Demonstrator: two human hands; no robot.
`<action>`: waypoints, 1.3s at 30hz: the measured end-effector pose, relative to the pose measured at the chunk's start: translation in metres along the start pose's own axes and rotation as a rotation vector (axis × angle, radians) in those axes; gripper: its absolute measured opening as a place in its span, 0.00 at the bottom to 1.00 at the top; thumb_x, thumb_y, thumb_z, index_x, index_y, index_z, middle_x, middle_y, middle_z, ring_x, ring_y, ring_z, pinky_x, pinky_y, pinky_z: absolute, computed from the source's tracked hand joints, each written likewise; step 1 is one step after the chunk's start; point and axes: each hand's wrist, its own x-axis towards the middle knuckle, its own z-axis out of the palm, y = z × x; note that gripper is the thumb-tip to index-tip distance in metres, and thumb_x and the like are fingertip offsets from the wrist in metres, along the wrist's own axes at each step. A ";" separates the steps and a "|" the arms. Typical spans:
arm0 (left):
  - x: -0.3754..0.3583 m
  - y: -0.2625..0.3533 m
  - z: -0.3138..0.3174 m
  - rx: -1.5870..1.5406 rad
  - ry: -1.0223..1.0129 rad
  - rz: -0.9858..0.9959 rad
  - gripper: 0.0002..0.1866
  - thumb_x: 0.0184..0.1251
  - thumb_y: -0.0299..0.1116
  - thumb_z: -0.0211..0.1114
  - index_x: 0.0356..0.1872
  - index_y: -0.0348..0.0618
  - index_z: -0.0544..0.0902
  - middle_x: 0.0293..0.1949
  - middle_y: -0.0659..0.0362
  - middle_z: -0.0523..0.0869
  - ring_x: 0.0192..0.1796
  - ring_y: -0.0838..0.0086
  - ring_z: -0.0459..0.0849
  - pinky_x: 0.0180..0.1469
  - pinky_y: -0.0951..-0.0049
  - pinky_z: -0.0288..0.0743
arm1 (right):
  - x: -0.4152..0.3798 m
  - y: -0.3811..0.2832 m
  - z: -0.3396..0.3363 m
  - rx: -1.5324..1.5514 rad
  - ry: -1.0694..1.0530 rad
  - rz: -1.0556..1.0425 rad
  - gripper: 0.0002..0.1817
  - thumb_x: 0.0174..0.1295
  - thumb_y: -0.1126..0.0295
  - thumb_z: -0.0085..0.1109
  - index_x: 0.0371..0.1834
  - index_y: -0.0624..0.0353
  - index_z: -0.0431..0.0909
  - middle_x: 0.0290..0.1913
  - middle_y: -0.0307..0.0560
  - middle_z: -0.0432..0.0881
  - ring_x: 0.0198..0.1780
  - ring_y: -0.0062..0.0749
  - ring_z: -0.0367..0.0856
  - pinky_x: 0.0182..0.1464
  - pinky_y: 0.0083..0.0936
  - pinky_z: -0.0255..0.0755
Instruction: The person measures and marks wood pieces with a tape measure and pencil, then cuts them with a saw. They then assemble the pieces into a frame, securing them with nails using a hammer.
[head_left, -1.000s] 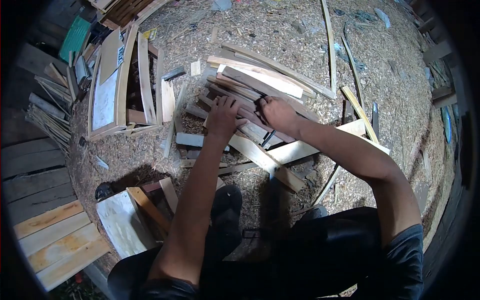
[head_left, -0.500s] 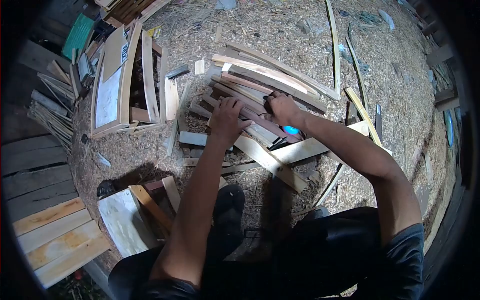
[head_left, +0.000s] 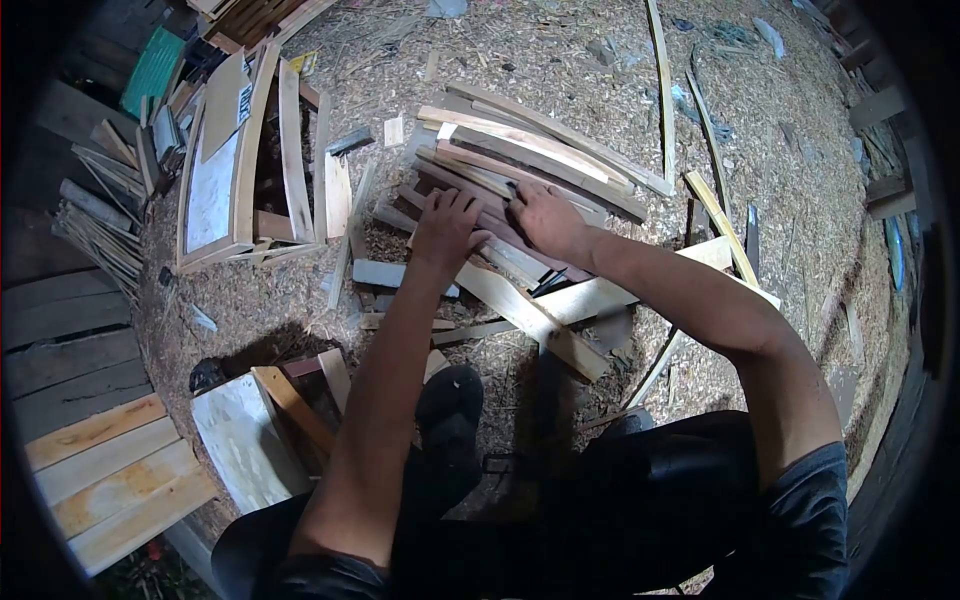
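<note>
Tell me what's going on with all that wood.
A person is working bare-handed at a loose pile of wooden strips on ground strewn with shavings. The left hand rests on the near side of the pile, and the right hand is beside it, with something small and dark at its fingertips, too unclear to name. Two pale boards cross nearer the person, and a wooden frame lies off to the left.
</note>
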 end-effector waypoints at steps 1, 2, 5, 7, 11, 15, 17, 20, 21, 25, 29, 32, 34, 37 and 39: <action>0.000 -0.001 0.001 0.015 -0.001 0.007 0.26 0.59 0.53 0.72 0.52 0.49 0.79 0.57 0.58 0.79 0.65 0.58 0.74 0.70 0.49 0.63 | 0.001 -0.001 -0.002 -0.019 -0.070 0.027 0.16 0.67 0.66 0.53 0.53 0.60 0.81 0.56 0.58 0.80 0.56 0.51 0.82 0.60 0.44 0.73; -0.001 -0.002 0.001 0.030 0.000 0.014 0.26 0.59 0.54 0.72 0.52 0.49 0.79 0.57 0.58 0.79 0.65 0.58 0.74 0.70 0.49 0.63 | 0.003 -0.002 -0.004 -0.039 -0.139 0.055 0.15 0.68 0.66 0.52 0.53 0.59 0.82 0.56 0.57 0.81 0.57 0.49 0.82 0.60 0.44 0.72; -0.004 -0.006 0.005 0.036 0.059 0.053 0.28 0.59 0.56 0.70 0.53 0.49 0.79 0.57 0.57 0.79 0.65 0.59 0.74 0.69 0.50 0.65 | 0.014 -0.015 -0.027 -0.087 -0.352 0.046 0.16 0.68 0.67 0.52 0.54 0.57 0.83 0.55 0.55 0.82 0.57 0.47 0.82 0.60 0.45 0.72; -0.005 -0.010 0.005 0.036 0.107 0.078 0.29 0.59 0.56 0.71 0.55 0.49 0.79 0.56 0.55 0.79 0.65 0.59 0.74 0.68 0.51 0.66 | 0.021 -0.018 -0.029 -0.118 -0.380 0.049 0.15 0.69 0.66 0.52 0.54 0.56 0.84 0.54 0.55 0.83 0.57 0.46 0.83 0.58 0.45 0.74; -0.009 -0.006 0.002 -0.033 0.115 -0.037 0.34 0.57 0.58 0.73 0.58 0.46 0.78 0.56 0.51 0.78 0.66 0.57 0.73 0.66 0.49 0.68 | 0.030 -0.011 -0.037 0.024 -0.435 0.166 0.15 0.67 0.65 0.57 0.52 0.56 0.84 0.54 0.56 0.84 0.57 0.48 0.85 0.55 0.47 0.77; -0.011 0.016 -0.005 -0.352 0.148 -0.336 0.38 0.61 0.58 0.73 0.60 0.37 0.73 0.52 0.41 0.81 0.61 0.43 0.79 0.60 0.46 0.74 | 0.026 -0.002 -0.031 0.100 -0.379 0.188 0.15 0.63 0.64 0.64 0.50 0.58 0.85 0.54 0.57 0.83 0.54 0.50 0.87 0.53 0.50 0.80; -0.005 0.029 -0.002 -0.455 0.041 -0.648 0.36 0.64 0.59 0.69 0.57 0.35 0.72 0.47 0.38 0.84 0.53 0.41 0.84 0.54 0.46 0.77 | 0.023 -0.003 -0.026 0.079 -0.351 0.185 0.14 0.62 0.64 0.65 0.47 0.59 0.85 0.54 0.58 0.83 0.52 0.49 0.88 0.52 0.49 0.81; 0.001 0.034 0.015 -0.452 0.011 -0.805 0.36 0.67 0.59 0.66 0.54 0.31 0.72 0.41 0.34 0.88 0.46 0.39 0.88 0.50 0.47 0.81 | 0.018 -0.001 -0.016 0.084 -0.301 0.177 0.14 0.61 0.62 0.66 0.43 0.61 0.86 0.54 0.59 0.82 0.49 0.51 0.88 0.49 0.48 0.82; 0.006 0.033 0.017 -0.450 0.006 -0.834 0.36 0.66 0.58 0.67 0.53 0.30 0.72 0.41 0.34 0.88 0.46 0.40 0.88 0.51 0.47 0.81 | 0.018 0.002 -0.010 0.087 -0.281 0.171 0.14 0.61 0.62 0.66 0.42 0.62 0.86 0.54 0.60 0.82 0.49 0.51 0.88 0.48 0.48 0.83; 0.013 0.035 0.018 -0.432 0.050 -0.920 0.35 0.62 0.55 0.71 0.51 0.29 0.74 0.43 0.36 0.88 0.47 0.41 0.88 0.52 0.48 0.82 | 0.013 0.001 -0.008 0.185 -0.230 0.210 0.17 0.61 0.60 0.66 0.42 0.65 0.85 0.52 0.62 0.83 0.48 0.55 0.88 0.48 0.46 0.84; 0.019 0.030 0.023 -0.444 -0.029 -0.929 0.34 0.59 0.52 0.73 0.50 0.28 0.75 0.43 0.37 0.88 0.47 0.42 0.88 0.53 0.49 0.81 | 0.004 0.002 -0.016 0.229 -0.251 0.220 0.17 0.60 0.60 0.65 0.41 0.65 0.85 0.47 0.63 0.85 0.46 0.55 0.88 0.47 0.44 0.85; 0.020 0.027 0.025 -0.503 0.012 -0.951 0.31 0.60 0.51 0.73 0.47 0.29 0.78 0.42 0.38 0.89 0.47 0.44 0.89 0.53 0.50 0.81 | 0.003 0.001 -0.027 0.211 -0.348 0.216 0.17 0.60 0.60 0.65 0.40 0.64 0.86 0.43 0.63 0.86 0.44 0.55 0.89 0.47 0.43 0.85; 0.020 0.028 0.024 -0.540 0.037 -0.952 0.28 0.60 0.49 0.72 0.45 0.29 0.79 0.41 0.39 0.89 0.47 0.46 0.89 0.53 0.51 0.81 | 0.000 0.002 -0.025 0.202 -0.382 0.207 0.16 0.60 0.60 0.65 0.40 0.64 0.86 0.41 0.63 0.87 0.44 0.55 0.89 0.47 0.43 0.84; 0.022 0.012 0.055 -0.750 0.025 -1.053 0.21 0.66 0.43 0.71 0.44 0.32 0.82 0.32 0.48 0.89 0.28 0.60 0.91 0.27 0.62 0.83 | -0.001 -0.001 -0.029 0.236 -0.365 0.213 0.16 0.62 0.60 0.65 0.40 0.63 0.86 0.41 0.63 0.87 0.44 0.55 0.89 0.47 0.43 0.84; 0.023 0.011 0.057 -0.787 0.006 -1.075 0.19 0.68 0.42 0.70 0.45 0.31 0.82 0.29 0.51 0.88 0.24 0.67 0.89 0.22 0.68 0.80 | -0.005 -0.009 -0.040 0.309 -0.388 0.258 0.17 0.63 0.58 0.66 0.41 0.65 0.86 0.42 0.63 0.87 0.45 0.55 0.88 0.48 0.43 0.84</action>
